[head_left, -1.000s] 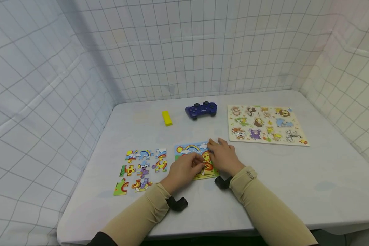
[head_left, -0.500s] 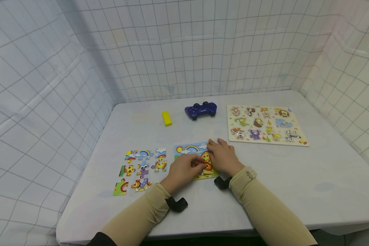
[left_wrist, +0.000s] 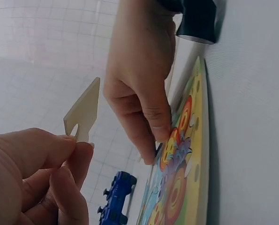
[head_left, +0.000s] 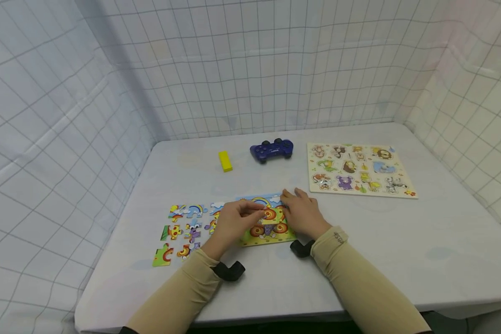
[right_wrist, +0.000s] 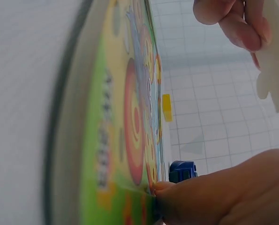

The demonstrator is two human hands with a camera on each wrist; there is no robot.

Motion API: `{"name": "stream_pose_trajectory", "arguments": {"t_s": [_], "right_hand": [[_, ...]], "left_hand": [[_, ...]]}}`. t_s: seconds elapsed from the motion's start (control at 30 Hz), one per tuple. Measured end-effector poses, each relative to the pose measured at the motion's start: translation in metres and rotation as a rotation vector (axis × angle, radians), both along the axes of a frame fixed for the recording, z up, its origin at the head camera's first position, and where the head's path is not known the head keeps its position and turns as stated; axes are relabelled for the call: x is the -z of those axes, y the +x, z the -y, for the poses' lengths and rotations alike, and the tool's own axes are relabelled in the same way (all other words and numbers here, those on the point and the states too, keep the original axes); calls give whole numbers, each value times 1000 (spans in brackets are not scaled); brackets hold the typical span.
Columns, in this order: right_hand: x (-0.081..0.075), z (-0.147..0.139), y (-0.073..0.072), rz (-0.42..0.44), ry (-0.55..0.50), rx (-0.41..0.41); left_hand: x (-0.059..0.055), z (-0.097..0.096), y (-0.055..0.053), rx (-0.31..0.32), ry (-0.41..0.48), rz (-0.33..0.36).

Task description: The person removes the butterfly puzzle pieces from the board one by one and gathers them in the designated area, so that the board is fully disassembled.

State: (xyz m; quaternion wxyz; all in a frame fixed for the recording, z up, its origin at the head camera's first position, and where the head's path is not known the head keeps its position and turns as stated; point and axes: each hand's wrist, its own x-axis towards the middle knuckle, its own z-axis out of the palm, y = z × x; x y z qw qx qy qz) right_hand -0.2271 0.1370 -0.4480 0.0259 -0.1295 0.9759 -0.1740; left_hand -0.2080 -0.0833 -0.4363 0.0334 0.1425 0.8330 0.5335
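My left hand (head_left: 231,226) pinches a puzzle piece (head_left: 274,215) with a red-and-yellow spiral on a yellow-green ground. The left wrist view shows the piece's pale back (left_wrist: 85,110) between thumb and fingers, held off the picture board (head_left: 250,239). That board lies flat, printed with a sun, a rainbow and cartoon snails. My right hand (head_left: 305,213) rests at its right edge, thumb and fingers reaching down with the tips touching it. Left of the board lie several loose puzzle pieces (head_left: 194,229) in rough rows, partly hidden behind my left hand.
A yellow block (head_left: 225,161) and a blue game controller (head_left: 272,150) lie farther back. An animal puzzle board (head_left: 334,187) is at the back right. White grid-patterned cloth (head_left: 250,83) encloses the table at the back and sides.
My left hand has moved left and up from the board, lifting the puzzle piece in its fingers. The board's lower middle now shows. My right hand has stayed at the board's edge.
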Motion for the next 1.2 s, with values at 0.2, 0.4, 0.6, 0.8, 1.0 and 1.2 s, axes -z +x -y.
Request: {"name": "stream_pose_trajectory", "arguments": {"t_s": [0.2, 0.4, 0.6, 0.8, 1.0, 1.2], "right_hand": [[1, 2, 1, 11, -2, -4], [0, 3, 2, 3, -12, -11], [0, 6, 2, 11, -20, -11], [2, 6, 1, 22, -32, 2], [3, -1, -2, 28, -29, 13], [4, -1, -2, 34, -28, 0]], "left_hand": [[-5, 8, 1, -2, 86, 27], [-8, 16, 8, -10, 84, 16], [-13, 52, 33, -104, -61, -15], [-7, 105, 54, -172, -203, -12], [2, 115, 55, -164, -364, 3], [6, 112, 57, -161, -584, -105]]}}
